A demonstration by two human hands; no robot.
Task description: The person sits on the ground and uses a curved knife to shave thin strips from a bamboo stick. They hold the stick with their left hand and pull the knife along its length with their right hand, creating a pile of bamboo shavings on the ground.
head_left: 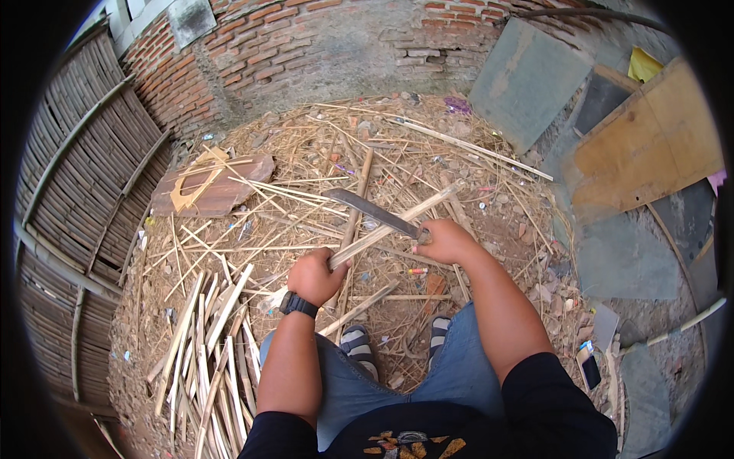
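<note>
My left hand is closed around the near end of a pale split wooden strip, which slants up and away to the right. A machete is in the grip of my right hand, its dark, curved blade pointing to the far left. The blade crosses over the strip close to my right hand. Whether the edge bites into the wood cannot be made out. My right fingers hide most of the handle. Beneath both hands lies a brown pole on the littered ground.
A heap of pale split strips lies left of my legs. Behind it stands a bamboo-slat wall. Farther off are a brown board and a brick wall. Grey sheets and a phone are on the right.
</note>
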